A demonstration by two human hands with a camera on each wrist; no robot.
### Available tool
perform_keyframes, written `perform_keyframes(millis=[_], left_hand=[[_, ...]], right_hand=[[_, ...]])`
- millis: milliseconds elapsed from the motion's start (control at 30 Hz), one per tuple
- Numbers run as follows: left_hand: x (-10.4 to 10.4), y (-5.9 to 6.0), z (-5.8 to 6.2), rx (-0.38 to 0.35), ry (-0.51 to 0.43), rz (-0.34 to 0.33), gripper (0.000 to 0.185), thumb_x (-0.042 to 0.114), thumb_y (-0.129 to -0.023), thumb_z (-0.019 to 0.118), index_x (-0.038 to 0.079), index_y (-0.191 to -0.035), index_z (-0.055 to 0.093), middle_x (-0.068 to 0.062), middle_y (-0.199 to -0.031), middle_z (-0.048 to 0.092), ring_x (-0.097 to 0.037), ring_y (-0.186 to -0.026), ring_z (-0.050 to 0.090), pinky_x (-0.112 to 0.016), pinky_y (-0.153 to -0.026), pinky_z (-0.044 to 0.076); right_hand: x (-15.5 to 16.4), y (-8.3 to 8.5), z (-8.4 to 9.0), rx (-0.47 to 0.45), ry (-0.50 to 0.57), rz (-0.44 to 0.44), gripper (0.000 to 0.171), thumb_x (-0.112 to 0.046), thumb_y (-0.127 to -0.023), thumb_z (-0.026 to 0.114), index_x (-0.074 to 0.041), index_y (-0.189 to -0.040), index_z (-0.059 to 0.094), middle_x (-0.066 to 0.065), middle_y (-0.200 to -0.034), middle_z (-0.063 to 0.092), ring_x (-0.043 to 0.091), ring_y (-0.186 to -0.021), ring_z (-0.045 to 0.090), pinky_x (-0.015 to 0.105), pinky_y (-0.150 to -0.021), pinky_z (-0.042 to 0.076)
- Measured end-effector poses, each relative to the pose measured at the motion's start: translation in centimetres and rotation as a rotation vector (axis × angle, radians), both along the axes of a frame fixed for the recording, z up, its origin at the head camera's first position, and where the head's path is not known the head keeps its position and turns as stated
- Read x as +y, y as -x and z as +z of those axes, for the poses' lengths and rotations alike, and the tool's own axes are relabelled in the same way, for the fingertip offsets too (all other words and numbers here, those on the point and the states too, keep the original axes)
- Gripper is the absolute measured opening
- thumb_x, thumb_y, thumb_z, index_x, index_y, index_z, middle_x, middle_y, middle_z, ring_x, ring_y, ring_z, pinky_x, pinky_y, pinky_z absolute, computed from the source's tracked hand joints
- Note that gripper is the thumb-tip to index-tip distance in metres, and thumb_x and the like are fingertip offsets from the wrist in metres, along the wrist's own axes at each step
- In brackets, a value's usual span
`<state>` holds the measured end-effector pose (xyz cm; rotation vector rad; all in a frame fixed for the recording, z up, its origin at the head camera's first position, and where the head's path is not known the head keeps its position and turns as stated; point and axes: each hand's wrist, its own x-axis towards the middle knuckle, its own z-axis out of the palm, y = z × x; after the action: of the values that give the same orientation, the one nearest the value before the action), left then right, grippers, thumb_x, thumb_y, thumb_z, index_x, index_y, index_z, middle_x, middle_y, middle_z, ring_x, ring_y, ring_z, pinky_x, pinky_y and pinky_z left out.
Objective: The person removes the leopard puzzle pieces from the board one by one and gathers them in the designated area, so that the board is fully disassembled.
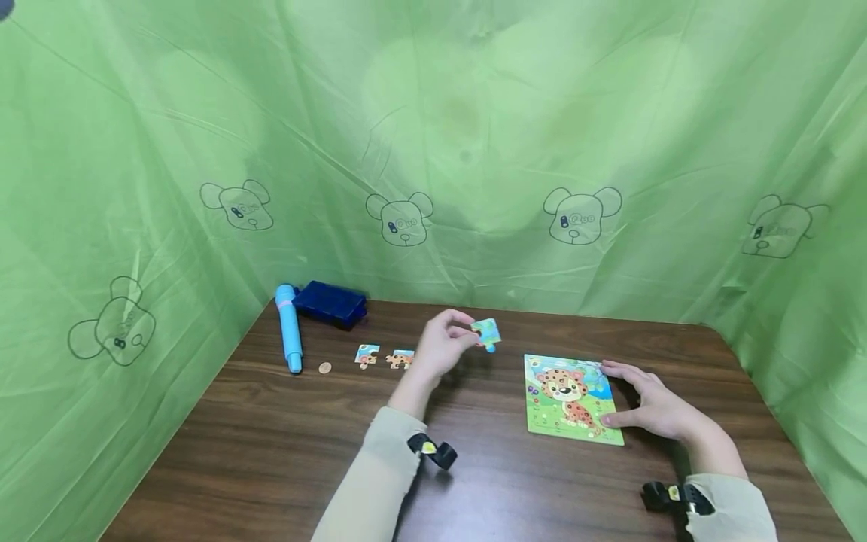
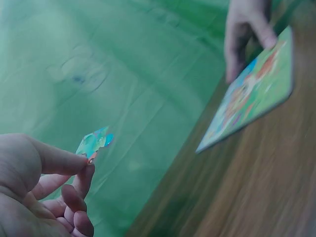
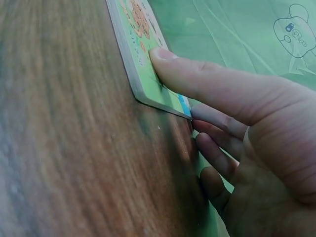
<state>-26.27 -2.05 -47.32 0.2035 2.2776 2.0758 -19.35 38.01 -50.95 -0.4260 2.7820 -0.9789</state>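
My left hand [image 1: 442,348] pinches a jigsaw piece [image 1: 487,333] between thumb and fingertips, above the table. The piece is light blue and green, with a darker blue tab. My right hand [image 1: 653,403] rests at the right side of a square puzzle board [image 1: 565,399] printed with a spotted cartoon leopard on grass. In the right wrist view, the straight thumb [image 3: 170,61] lies on the board's face, and the other fingers are loosely bent along its edge. Two loose jigsaw pieces, one with blue on top [image 1: 366,354] and one with orange spots [image 1: 400,358], lie left of my left hand.
A small round wooden disc [image 1: 325,368] lies left of the loose pieces. Beyond it are a light blue microphone-shaped pen [image 1: 289,327] and a dark blue box [image 1: 332,302]. A green curtain [image 1: 467,150] surrounds the brown wooden table [image 1: 284,452] at the back and sides.
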Motion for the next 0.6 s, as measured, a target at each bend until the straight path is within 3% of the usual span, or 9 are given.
perform_keyframes(millis=[100,233,300,367,467,600], left_hand=[[-2.7,0.5,0.1,0.023,0.046,0.019,0.024,-0.002,-0.095,0.078,0.003,-0.117,0.069,-0.013,-0.096,0.080,-0.052,-0.103,0.073,-0.033,-0.079,0.055],[-5.6,1.0,0.0,0.038,0.121,0.053,0.022,0.002,-0.097,0.078,0.008,-0.116,0.069,-0.009,-0.094,0.078,-0.051,-0.094,0.070,-0.031,-0.062,0.049],[-6.6,1.1,-0.1,0.029,0.144,0.062,0.021,0.004,-0.098,0.078,0.010,-0.116,0.069,-0.007,-0.095,0.077,-0.050,-0.092,0.068,-0.036,-0.056,0.051],[-7.3,1.1,-0.2,0.010,0.149,0.058,0.021,0.005,-0.099,0.078,0.012,-0.117,0.069,-0.008,-0.096,0.077,-0.054,-0.093,0.065,-0.045,-0.054,0.055],[-7.9,1.3,-0.5,-0.010,0.170,0.034,0.021,0.005,-0.100,0.077,0.011,-0.118,0.069,-0.008,-0.097,0.077,-0.054,-0.096,0.066,-0.053,-0.061,0.061],[-8.1,1.7,-1.5,-0.016,0.237,-0.015,0.019,0.004,-0.100,0.076,0.010,-0.117,0.069,-0.008,-0.094,0.077,-0.048,-0.080,0.069,-0.041,-0.056,0.056]], right_hand=[[0.0,0.0,-0.1,0.000,-0.006,-0.004,0.098,-0.037,-0.082,0.097,-0.002,-0.160,0.049,0.028,-0.168,0.037,0.059,-0.146,0.028,0.082,-0.106,0.031],[-0.1,0.0,-0.1,-0.002,-0.015,-0.004,0.098,-0.037,-0.082,0.097,-0.002,-0.160,0.048,0.028,-0.168,0.037,0.059,-0.146,0.028,0.082,-0.106,0.031],[0.0,0.0,-0.2,0.000,-0.022,-0.004,0.098,-0.037,-0.083,0.097,-0.002,-0.161,0.048,0.028,-0.168,0.037,0.059,-0.145,0.029,0.082,-0.105,0.031],[0.0,0.0,-0.1,0.003,-0.023,-0.005,0.098,-0.037,-0.083,0.097,-0.002,-0.161,0.048,0.028,-0.168,0.037,0.059,-0.145,0.029,0.082,-0.105,0.032],[0.1,0.0,-0.1,0.005,-0.018,-0.005,0.098,-0.036,-0.083,0.097,-0.002,-0.160,0.048,0.028,-0.168,0.037,0.059,-0.145,0.028,0.083,-0.105,0.031],[0.0,-0.1,-0.1,0.003,-0.010,-0.006,0.098,-0.037,-0.083,0.096,-0.002,-0.160,0.048,0.028,-0.169,0.036,0.059,-0.146,0.028,0.083,-0.106,0.030]])
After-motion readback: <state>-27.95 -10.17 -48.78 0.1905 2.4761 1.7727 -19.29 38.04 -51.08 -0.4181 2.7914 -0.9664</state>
